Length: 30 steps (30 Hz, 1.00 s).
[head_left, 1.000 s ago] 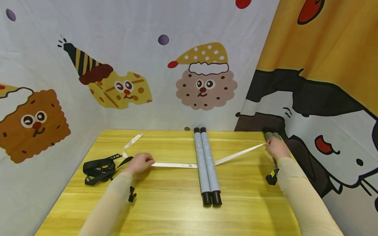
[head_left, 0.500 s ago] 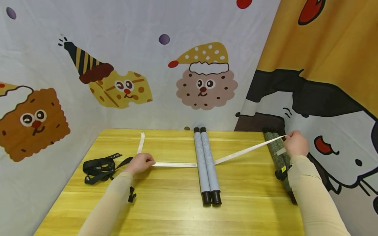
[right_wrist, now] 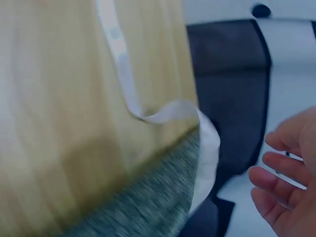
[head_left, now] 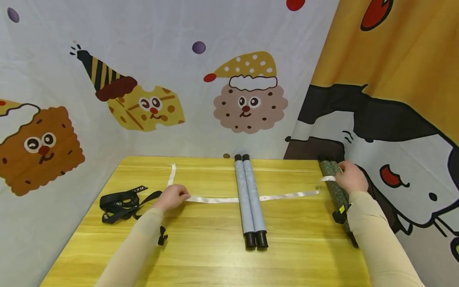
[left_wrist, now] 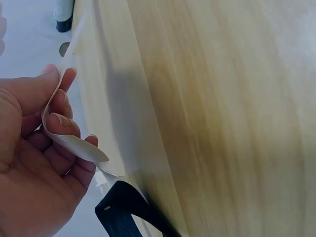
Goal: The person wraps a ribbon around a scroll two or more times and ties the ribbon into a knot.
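Observation:
In the head view, my left hand [head_left: 173,197] pinches a white ribbon [head_left: 215,200] between thumb and fingers. In the left wrist view, the ribbon [left_wrist: 79,147] runs across those curled fingers. Toward the right, it passes beneath a pair of pale blue rolls [head_left: 255,199] with dark end caps, lying side by side. Its far end lies over a mottled green pair of rolls [head_left: 336,191]. My right hand [head_left: 352,177] is beside the green rolls; in the right wrist view its fingers [right_wrist: 271,183] are loosely bent, apart from the ribbon, and hold nothing.
A heap of black printed strap [head_left: 122,204] lies on the left of the wooden table [head_left: 201,255]. One black strap end shows near my left hand in the left wrist view. A cartoon-printed cloth [head_left: 161,52] hangs behind the table and along its sides.
My right hand held the ribbon's end, drew it further right, then let it go. The ribbon has dropped onto the table and the green rolls. My left hand stays put.

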Each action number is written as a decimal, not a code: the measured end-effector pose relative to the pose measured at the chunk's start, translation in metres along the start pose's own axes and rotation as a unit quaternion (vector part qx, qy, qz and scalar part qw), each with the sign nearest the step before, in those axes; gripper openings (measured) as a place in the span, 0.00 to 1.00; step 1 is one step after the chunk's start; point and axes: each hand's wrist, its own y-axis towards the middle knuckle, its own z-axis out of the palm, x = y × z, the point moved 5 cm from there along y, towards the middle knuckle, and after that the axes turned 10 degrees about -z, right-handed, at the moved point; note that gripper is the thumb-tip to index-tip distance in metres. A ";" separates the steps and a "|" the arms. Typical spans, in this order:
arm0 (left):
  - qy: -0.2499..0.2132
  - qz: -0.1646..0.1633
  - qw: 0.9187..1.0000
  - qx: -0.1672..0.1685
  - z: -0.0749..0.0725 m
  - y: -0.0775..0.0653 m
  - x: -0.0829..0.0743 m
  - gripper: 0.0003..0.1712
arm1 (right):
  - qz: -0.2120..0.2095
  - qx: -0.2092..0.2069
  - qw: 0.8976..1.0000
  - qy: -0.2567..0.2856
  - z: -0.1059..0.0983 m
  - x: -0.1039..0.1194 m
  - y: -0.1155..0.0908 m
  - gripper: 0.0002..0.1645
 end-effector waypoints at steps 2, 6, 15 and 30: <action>-0.001 -0.006 1.000 -0.001 0.001 0.000 0.001 0.08 | -0.019 0.036 0.999 0.003 0.016 0.005 0.001 0.25; -0.003 -0.011 1.000 -0.012 0.002 -0.001 0.002 0.07 | -0.052 0.085 0.995 0.021 0.046 0.021 0.001 0.25; -0.006 -0.008 0.999 -0.036 0.006 0.001 0.002 0.07 | -0.148 0.139 0.979 0.015 0.115 0.069 -0.016 0.20; -0.007 -0.009 0.999 -0.042 0.004 -0.001 0.001 0.08 | -0.139 0.140 0.980 -0.018 0.117 0.073 -0.022 0.07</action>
